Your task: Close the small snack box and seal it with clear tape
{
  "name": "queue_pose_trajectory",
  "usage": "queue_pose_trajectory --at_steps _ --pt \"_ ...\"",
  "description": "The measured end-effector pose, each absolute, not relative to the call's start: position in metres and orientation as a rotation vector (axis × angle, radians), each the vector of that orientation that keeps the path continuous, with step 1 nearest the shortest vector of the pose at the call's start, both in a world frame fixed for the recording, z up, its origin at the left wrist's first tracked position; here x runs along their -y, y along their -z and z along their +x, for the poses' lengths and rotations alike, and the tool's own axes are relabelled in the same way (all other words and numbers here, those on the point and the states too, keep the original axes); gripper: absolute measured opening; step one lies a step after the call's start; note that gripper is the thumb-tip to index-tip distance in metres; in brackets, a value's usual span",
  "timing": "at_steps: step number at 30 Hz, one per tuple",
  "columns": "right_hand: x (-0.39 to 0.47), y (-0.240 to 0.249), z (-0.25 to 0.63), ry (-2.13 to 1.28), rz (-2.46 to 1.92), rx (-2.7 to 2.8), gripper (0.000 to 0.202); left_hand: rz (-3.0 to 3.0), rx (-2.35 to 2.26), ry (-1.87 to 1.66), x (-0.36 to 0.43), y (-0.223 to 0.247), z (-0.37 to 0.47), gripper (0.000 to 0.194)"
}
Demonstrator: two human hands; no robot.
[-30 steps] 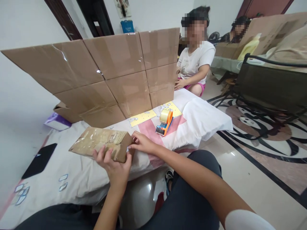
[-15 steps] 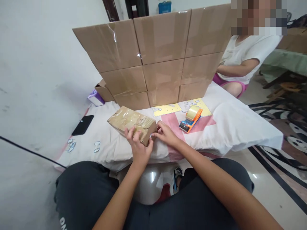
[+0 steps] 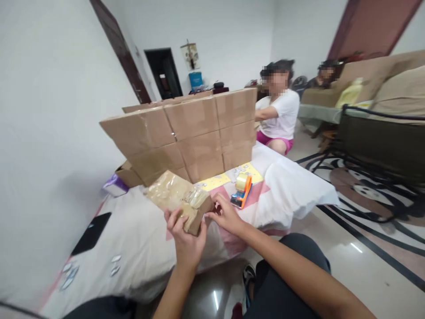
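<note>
A small cardboard box [image 3: 175, 192] wrapped in shiny clear tape is tilted over the cloth-covered table. My left hand [image 3: 187, 235] grips its near end, fingers on top and thumb at the end face. At the box's right end, my right hand [image 3: 227, 215] has its fingers pinched together against the edge; what is between them is too small to make out. An orange and blue tape dispenser [image 3: 242, 190] with a roll of tape lies just beyond my right hand.
Large joined cardboard boxes [image 3: 199, 137] stand at the table's back. A black flat item [image 3: 91, 233] and a purple packet [image 3: 115, 185] lie left. A person in a white shirt [image 3: 282, 113] sits beyond the right side. A dark-framed chair [image 3: 381, 150] stands right.
The view has lifted and turned right, showing more of the room. The small box seems raised and more tilted, with both hands still at its right end.
</note>
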State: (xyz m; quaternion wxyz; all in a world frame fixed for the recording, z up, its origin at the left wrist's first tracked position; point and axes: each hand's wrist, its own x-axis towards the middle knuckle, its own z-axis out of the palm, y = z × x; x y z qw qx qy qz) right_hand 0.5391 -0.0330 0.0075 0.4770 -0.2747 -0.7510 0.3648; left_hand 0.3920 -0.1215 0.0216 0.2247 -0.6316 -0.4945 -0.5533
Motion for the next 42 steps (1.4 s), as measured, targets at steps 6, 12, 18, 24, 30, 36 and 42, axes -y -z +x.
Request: queue_pose_trajectory --at_steps 6,12,18,24,30,36,42 --pt "0.004 -0.092 0.674 -0.512 -0.821 1.461 0.029 -2.046 1.024 1.597 0.043 -0.115 0.513 0.054" --pt "-0.065 -0.017 0.781 -0.107 -1.267 1.034 0.035 -2.511 1.482 1.772 -0.062 -0.059 0.666 0.048" --pt "-0.089 0.074 0.79 -0.106 -1.572 1.05 0.062 -2.694 1.811 1.573 -0.127 -0.003 0.718 0.055" --pt "-0.096 0.077 0.79 -0.099 -1.704 1.142 0.059 -2.632 2.178 1.511 -0.175 -0.047 0.737 0.06" --pt "-0.081 0.062 0.801 -0.137 -1.634 1.015 0.03 -2.921 1.923 1.409 -0.079 -0.075 0.587 0.023" --pt "-0.061 -0.016 0.698 0.128 -1.325 1.199 0.027 -2.424 2.46 1.423 0.038 -0.048 0.286 0.011" --pt "-0.037 -0.037 0.397 -0.347 -0.645 2.062 0.016 -1.433 2.732 1.656 0.063 -0.004 0.068 0.017"
